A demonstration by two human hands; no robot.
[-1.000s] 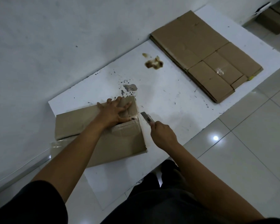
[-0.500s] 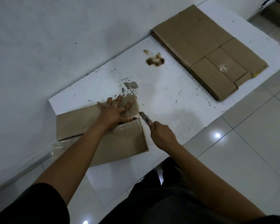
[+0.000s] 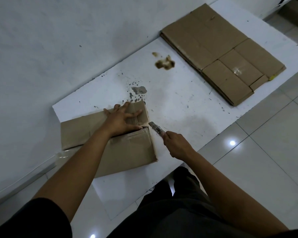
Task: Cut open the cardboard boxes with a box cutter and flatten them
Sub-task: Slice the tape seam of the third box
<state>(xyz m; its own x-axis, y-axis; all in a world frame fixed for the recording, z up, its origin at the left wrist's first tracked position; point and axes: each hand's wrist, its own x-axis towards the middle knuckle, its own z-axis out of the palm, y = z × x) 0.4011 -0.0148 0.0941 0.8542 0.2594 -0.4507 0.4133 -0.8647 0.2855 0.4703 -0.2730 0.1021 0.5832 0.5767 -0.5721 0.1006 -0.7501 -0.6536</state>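
Observation:
A brown cardboard box (image 3: 127, 152) lies on a white board (image 3: 175, 103) on the floor. My left hand (image 3: 120, 119) presses flat on the box's top flaps with fingers spread. My right hand (image 3: 176, 145) grips a box cutter (image 3: 156, 129). Its blade tip sits at the seam on the box's right top edge, just right of my left thumb.
A stack of flattened cardboard (image 3: 222, 52) lies at the far right of the board. Brown and grey stains (image 3: 164, 63) mark the board's middle. A white wall runs along the left, and another box (image 3: 296, 12) sits at the top right corner. Glossy floor tiles (image 3: 265, 152) lie on the right.
My right hand has pushed the cutter leftward until its blade tip meets the box's right edge at the seam. My left hand has stayed pressed on the box top.

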